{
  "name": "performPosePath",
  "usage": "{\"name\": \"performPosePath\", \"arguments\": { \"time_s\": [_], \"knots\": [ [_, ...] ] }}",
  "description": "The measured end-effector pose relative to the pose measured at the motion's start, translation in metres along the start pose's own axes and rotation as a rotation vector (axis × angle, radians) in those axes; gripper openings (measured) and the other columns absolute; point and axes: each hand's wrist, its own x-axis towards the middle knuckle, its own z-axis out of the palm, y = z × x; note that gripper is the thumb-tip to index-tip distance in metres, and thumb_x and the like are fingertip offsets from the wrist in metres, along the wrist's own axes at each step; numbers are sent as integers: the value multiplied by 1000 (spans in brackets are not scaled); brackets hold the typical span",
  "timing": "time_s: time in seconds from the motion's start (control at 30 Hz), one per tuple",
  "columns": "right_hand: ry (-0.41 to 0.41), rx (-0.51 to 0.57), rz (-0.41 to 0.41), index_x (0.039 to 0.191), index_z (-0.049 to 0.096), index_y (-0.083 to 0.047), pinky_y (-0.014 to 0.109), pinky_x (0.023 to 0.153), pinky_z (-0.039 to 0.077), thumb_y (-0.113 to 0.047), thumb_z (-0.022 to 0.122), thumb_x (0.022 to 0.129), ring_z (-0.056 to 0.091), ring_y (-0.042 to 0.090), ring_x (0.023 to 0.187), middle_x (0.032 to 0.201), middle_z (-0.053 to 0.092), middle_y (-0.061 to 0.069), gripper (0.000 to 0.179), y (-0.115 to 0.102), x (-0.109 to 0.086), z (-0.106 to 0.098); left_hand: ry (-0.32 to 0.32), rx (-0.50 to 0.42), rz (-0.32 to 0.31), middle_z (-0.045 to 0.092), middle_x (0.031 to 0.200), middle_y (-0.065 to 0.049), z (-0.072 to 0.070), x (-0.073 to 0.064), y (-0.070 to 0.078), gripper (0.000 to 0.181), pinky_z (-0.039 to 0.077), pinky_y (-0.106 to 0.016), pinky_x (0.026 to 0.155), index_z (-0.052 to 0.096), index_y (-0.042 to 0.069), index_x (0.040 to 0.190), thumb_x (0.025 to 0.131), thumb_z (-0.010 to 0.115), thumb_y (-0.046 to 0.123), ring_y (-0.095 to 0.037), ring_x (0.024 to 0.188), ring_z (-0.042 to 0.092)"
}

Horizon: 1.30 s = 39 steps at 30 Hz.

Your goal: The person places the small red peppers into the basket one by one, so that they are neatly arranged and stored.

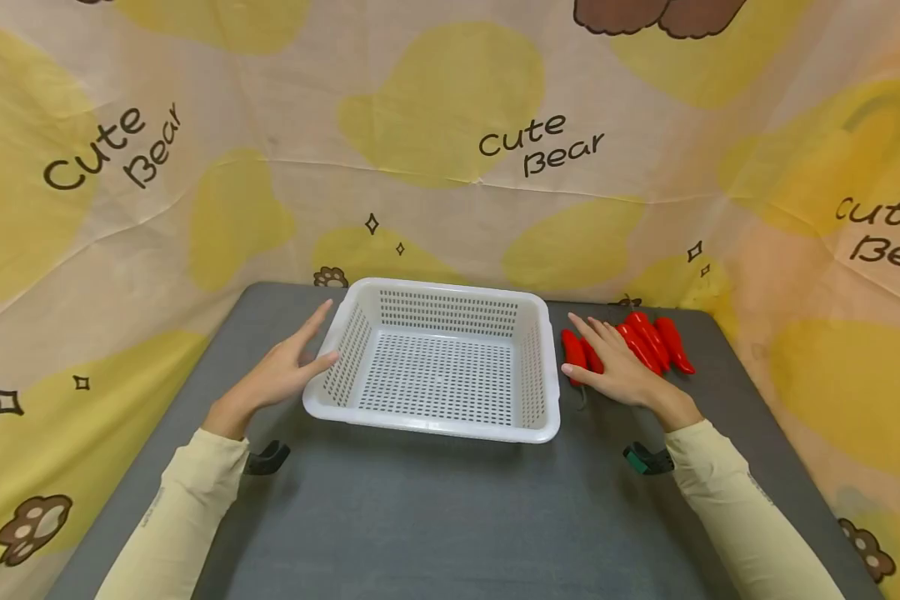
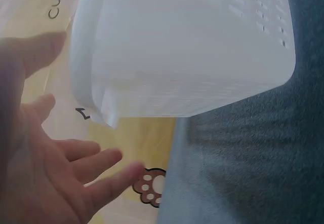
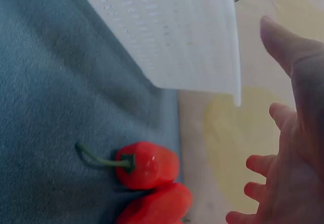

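A white plastic basket [image 1: 438,429] with slotted walls stands on the grey table, nothing inside it. My left hand [image 1: 288,367] is spread at the basket's left side, thumb near the rim in the head view. In the left wrist view, a gap shows between the fingers [image 2: 109,178] and the basket wall [image 2: 167,57]. To the right of the basket, my right hand [image 1: 618,367] hovers over several red chili peppers [image 1: 648,337], its fingers extended and holding nothing. One pepper [image 3: 147,165] with a green stem shows below the basket in the right wrist view.
The grey table [image 1: 435,525] extends in front of the basket toward me. A patterned cloth [image 1: 450,108] with printed words hangs behind it and along both sides. Dark bands [image 1: 268,458] sit at both wrists, over pale yellow sleeves [image 1: 187,508].
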Motion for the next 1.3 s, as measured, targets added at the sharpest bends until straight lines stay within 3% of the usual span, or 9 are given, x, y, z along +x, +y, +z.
{"name": "performPosePath", "arguments": {
  "time_s": [0.2, 0.37, 0.47, 0.6, 0.7, 0.77, 0.83, 1.0, 1.3],
  "knots": [
    [-35, 27, -17, 163, 13, -19, 79, 112, 16, -49, 65, 90, 12, 51, 151, 167, 17, 23, 95, 12, 3, 1, -62, -213, 48, 20, 163, -33, 1, 1, -6, 81, 45, -64, 103, -3, 30, 163, 105, 52, 21, -55, 141, 38],
    [-49, 77, -55, 163, 16, -14, 74, 114, 21, -44, 68, 90, 21, 48, 151, 167, 24, 20, 94, 21, 7, 4, -104, -368, 58, 30, 158, -36, 1, 0, -11, 79, 59, -38, 85, -2, 27, 164, 105, 49, 13, -52, 123, 58],
    [-59, 106, -69, 162, 18, -12, 73, 114, 24, -41, 70, 90, 26, 48, 149, 166, 26, 20, 93, 26, 9, 6, -109, -419, 44, 33, 155, -37, 2, -1, -14, 79, 59, -31, 81, 0, 25, 164, 104, 49, 8, -44, 118, 63],
    [-65, 104, -72, 161, 23, -8, 72, 112, 29, -36, 70, 91, 36, 46, 144, 162, 34, 23, 89, 33, 12, 8, -142, -490, 38, 39, 150, -39, 2, -2, -17, 77, 60, -33, 79, 3, 18, 164, 104, 48, 4, -29, 110, 70],
    [-71, 82, -60, 159, 27, -7, 67, 108, 40, -32, 71, 91, 54, 41, 119, 130, 60, 25, 84, 37, 14, 10, -176, -515, 43, 39, 149, -39, 2, -4, -17, 72, 61, -35, 75, 7, 8, 163, 103, 48, 3, -21, 108, 71],
    [-65, 65, -52, 158, 31, -6, 63, 102, 46, -28, 71, 92, 55, 35, 104, 109, 64, 22, 81, 38, 16, 11, -202, -510, 39, 39, 151, -38, 1, -4, -15, 70, 61, -36, 75, 10, 4, 162, 104, 49, 5, -19, 109, 70],
    [-58, 52, -44, 156, 34, -6, 61, 101, 47, -25, 71, 92, 53, 33, 99, 103, 64, 21, 77, 38, 19, 12, -220, -497, 21, 39, 153, -36, 1, -5, -12, 69, 61, -36, 74, 13, 3, 161, 104, 50, 7, -19, 111, 69],
    [-52, 22, -43, 153, 39, -2, 66, 109, 39, -18, 71, 92, 51, 45, 129, 146, 52, 27, 70, 35, 25, 13, -245, -481, -25, 40, 154, -32, 1, -6, -8, 67, 61, -36, 76, 15, 4, 161, 104, 50, 10, -24, 113, 66],
    [-51, -52, 22, 150, 44, -2, 66, 109, 38, -13, 69, 92, 50, 49, 131, 145, 52, 30, 64, 33, 30, 15, -242, -516, -37, 40, 154, -32, 4, -7, -11, 69, 62, -38, 77, 17, 4, 161, 103, 53, 11, -22, 112, 67]
  ]
}}
